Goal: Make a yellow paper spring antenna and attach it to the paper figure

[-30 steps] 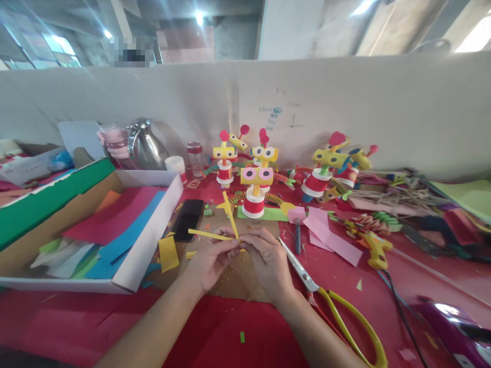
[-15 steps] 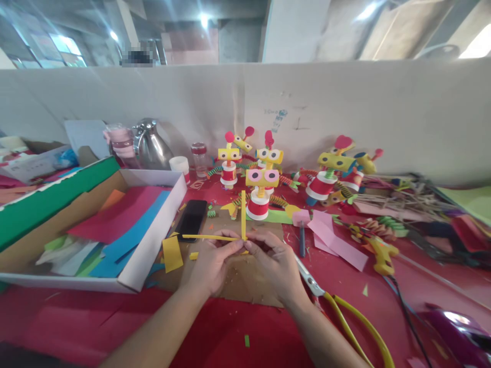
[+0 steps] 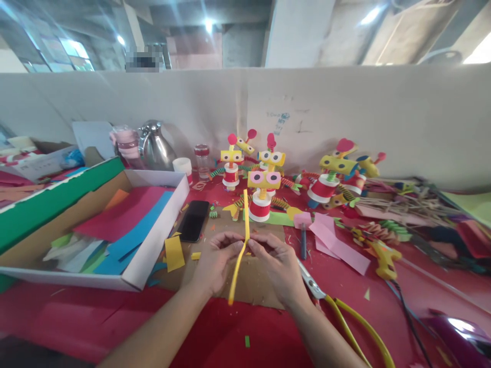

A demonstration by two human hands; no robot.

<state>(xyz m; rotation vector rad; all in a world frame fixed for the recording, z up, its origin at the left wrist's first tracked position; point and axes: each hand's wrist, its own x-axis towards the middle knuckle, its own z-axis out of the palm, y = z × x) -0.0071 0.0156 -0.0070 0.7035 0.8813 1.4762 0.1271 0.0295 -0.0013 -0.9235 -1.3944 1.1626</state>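
Observation:
Two narrow yellow paper strips (image 3: 246, 217) meet between my fingertips above a brown cardboard piece (image 3: 245, 286). One length points up and away; the other hangs down toward me, bent slightly left. My left hand (image 3: 220, 260) pinches the junction from the left, thumb and forefinger closed. From the right, my right hand (image 3: 274, 263) pinches the same spot, its thumb against the paper. Just beyond stands a paper-cup figure (image 3: 260, 206) with a yellow head and pink-ringed eyes. A yellow paper rectangle (image 3: 174, 254) lies left of my left hand.
An open box (image 3: 126, 278) of coloured paper stands at left, beside a phone (image 3: 194, 221). Large yellow-handled scissors (image 3: 314, 286) lie close to my right forearm. Farther right are a yellow glue gun (image 3: 385, 258) and pink paper (image 3: 339, 245). More figures (image 3: 332, 174) stand behind.
The strip length that pointed left now hangs toward me, folded across the junction. The other still points away. Both hands keep their pinch at nearly the same place.

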